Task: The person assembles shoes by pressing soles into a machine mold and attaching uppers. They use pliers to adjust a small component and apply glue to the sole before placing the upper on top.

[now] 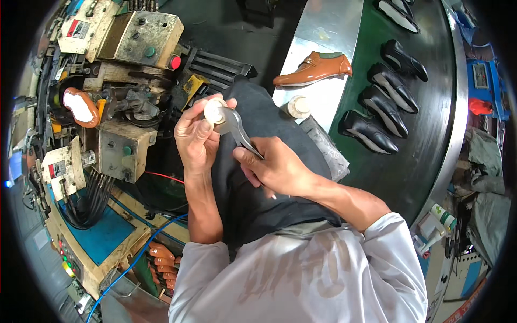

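Note:
My left hand (196, 132) is closed around a small round cream-white piece (214, 110), its flat face turned up. In my right hand (274, 164) is a pair of metal pliers (237, 128), the fingers wrapped round the handles. The plier jaws meet the edge of the cream piece; whether they grip it I cannot tell. Both hands are above my dark-clad lap (291, 145). Just right of them, on a metal ledge (326, 24), stands a similar round cream piece (299, 106). Behind it lies a brown leather shoe (315, 70).
Several black shoes (377, 132) line the green conveyor (420, 145) at right. A machine (142, 40) with coloured buttons fills the left, holding a brown shoe upper (82, 107). A blue hose (137, 258) crosses the lower left, near stacked brown pieces (164, 264). A grey patterned packet (326, 148) lies beside my thigh.

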### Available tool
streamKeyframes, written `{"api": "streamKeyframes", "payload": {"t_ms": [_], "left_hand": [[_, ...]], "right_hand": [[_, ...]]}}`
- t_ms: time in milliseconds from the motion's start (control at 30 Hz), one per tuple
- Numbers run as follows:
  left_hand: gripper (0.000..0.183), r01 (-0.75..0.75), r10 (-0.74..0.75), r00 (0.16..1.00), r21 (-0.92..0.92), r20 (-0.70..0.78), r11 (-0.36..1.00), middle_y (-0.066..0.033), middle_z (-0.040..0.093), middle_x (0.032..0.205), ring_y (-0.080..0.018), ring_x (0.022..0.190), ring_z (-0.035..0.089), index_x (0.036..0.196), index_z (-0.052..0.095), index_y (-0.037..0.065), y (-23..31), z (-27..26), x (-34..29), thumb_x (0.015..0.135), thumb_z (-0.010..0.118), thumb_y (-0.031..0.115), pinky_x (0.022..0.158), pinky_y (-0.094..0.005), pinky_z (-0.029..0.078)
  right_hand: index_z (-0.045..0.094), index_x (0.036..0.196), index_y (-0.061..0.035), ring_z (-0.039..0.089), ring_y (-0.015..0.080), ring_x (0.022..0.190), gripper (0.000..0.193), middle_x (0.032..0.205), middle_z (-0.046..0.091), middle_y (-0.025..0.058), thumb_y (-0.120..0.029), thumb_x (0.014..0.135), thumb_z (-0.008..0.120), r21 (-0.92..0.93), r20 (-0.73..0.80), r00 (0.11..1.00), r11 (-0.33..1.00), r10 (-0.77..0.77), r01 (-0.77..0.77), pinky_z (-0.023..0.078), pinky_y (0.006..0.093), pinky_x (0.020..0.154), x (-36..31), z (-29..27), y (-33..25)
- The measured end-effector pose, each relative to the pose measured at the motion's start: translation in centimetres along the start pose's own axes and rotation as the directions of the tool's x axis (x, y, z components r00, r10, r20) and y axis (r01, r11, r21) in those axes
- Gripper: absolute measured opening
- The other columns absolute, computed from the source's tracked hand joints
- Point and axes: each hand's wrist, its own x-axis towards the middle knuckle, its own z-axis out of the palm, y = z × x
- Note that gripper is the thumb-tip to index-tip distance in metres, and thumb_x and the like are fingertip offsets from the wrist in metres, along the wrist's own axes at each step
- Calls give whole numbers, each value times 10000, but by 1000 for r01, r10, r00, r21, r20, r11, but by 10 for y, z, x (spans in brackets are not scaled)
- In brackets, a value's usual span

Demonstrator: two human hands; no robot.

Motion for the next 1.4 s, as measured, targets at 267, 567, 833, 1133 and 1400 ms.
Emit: {"api": "streamKeyframes", "payload": {"t_ms": [267,567,833,1133,1400], "left_hand": [[392,1,-29,975,-124,-220,992,-267,653,1433,-374,1262,708,1464,621,21,-12,7,-8,1098,659,157,1115,-486,585],[456,-12,13,999,24,-30,1000,-279,658,1421,-405,1243,708,1512,596,15,0,16,-7,1111,646,228,1083,-533,590],[481,29,-25,999,135,-35,990,-286,689,1360,-420,1188,735,1479,601,-13,4,19,-7,1087,691,251,1001,-558,635],[493,39,-38,998,2,-53,999,-266,661,1375,-381,1213,699,1449,610,-5,-1,28,-3,1059,736,269,1095,-496,555],[410,14,-19,992,-38,-125,999,-260,666,1362,-338,1193,691,1437,617,-7,-10,18,-1,1091,683,203,1076,-452,560]], "right_hand": [[645,905,22,652,183,631,411,685,655,86,-318,1134,630,-6,-255,900,931,-355,365,517,376,606,14,14,42],[647,955,83,744,261,667,362,756,715,157,-237,1122,618,-26,-86,977,981,-193,192,594,413,623,-1,-3,18],[606,896,73,750,378,672,340,693,686,221,-201,1094,647,-229,-127,961,950,-246,213,556,486,597,6,-1,27],[603,901,55,704,347,617,372,675,665,207,-249,1108,659,-223,-207,892,907,-403,358,520,464,595,23,10,52],[663,1122,23,578,110,650,251,770,616,24,-207,1158,570,122,-389,813,851,-433,511,472,298,580,13,15,79]]}}
